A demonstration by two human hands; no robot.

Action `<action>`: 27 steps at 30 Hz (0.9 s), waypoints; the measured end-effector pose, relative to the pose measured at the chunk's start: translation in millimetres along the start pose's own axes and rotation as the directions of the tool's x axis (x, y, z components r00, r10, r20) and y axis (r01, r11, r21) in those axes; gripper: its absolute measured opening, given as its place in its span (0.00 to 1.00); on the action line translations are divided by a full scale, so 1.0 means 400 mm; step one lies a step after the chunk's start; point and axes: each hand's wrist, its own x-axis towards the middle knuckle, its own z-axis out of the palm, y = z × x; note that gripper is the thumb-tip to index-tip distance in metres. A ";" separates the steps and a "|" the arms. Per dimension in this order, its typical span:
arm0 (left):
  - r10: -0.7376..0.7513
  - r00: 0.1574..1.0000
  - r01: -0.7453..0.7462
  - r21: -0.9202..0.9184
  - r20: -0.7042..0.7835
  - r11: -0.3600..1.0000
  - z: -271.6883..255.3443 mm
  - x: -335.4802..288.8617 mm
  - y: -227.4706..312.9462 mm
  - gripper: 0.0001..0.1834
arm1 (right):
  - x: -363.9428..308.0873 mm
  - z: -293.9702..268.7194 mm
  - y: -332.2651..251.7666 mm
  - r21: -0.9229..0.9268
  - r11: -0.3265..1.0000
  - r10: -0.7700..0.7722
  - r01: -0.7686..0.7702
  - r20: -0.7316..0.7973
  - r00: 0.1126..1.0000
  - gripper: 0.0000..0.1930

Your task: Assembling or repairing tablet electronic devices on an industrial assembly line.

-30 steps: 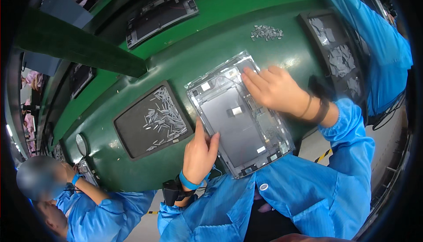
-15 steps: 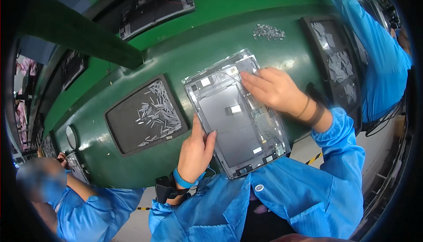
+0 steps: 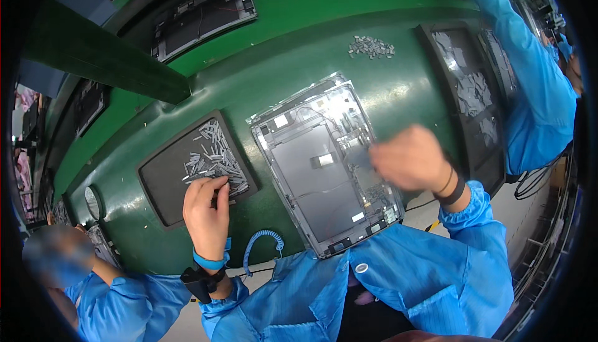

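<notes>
L hand [image 3: 207,210] is over the near side of the strip tray, fingers bent, thumb & index tips only a narrow gap apart; can't tell if anything's pinched. R hand [image 3: 411,158] hangs at the chassis's R side, fingers bunched, badly blurred; grey smudge by its fingertips might be a thin piece, can't tell.

Biggest first: green bench [image 3: 286,49] under it all. Chassis [image 3: 336,183], flat & dark w/ a bare board [image 3: 374,195] along the R, sits mid-bench, slanted, near end up at the blue smock [image 3: 398,286]. Prob. fairly light for its size, stiff at the frame, weaker mid-panel, a bit slick; board looks fragile. Best hold: outer rim, both long sides, thumbs off the board.

R of it, well apart, long dark tray [image 3: 486,162] w/ flat grey pieces [image 3: 474,95]. L of it, near but not touching, strip tray [image 3: 163,177]. Blue coil cord [image 3: 261,234] btwn L wrist & chassis.

Smallest: grey strips [image 3: 218,146], heaped on the tray's R half, & loose bits [image 3: 372,47] beyond the chassis. Strips prob. v. light, stiff, easily dropped; pinch singly by the long edges.
</notes>
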 end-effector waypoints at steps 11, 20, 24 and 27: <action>0.020 1.000 -0.021 0.032 0.014 0.999 -0.012 -0.027 -0.036 0.09 | 0.168 0.108 0.247 -0.006 0.836 0.548 -0.549 -0.066 0.834 0.05; 0.052 0.995 -0.051 0.016 -0.082 0.999 -0.024 -0.014 -0.039 0.05 | 0.173 0.135 0.265 -0.124 0.859 0.492 -0.496 -0.066 0.868 0.04; 0.030 0.995 -0.026 0.045 -0.091 0.999 -0.015 -0.010 -0.025 0.05 | 0.168 0.112 0.222 0.098 0.848 0.529 -0.521 -0.103 0.842 0.03; 0.120 0.988 -0.112 0.079 -0.098 0.991 -0.009 -0.005 -0.022 0.07 | 0.162 0.076 0.147 0.246 0.788 0.600 -0.565 -0.103 0.793 0.04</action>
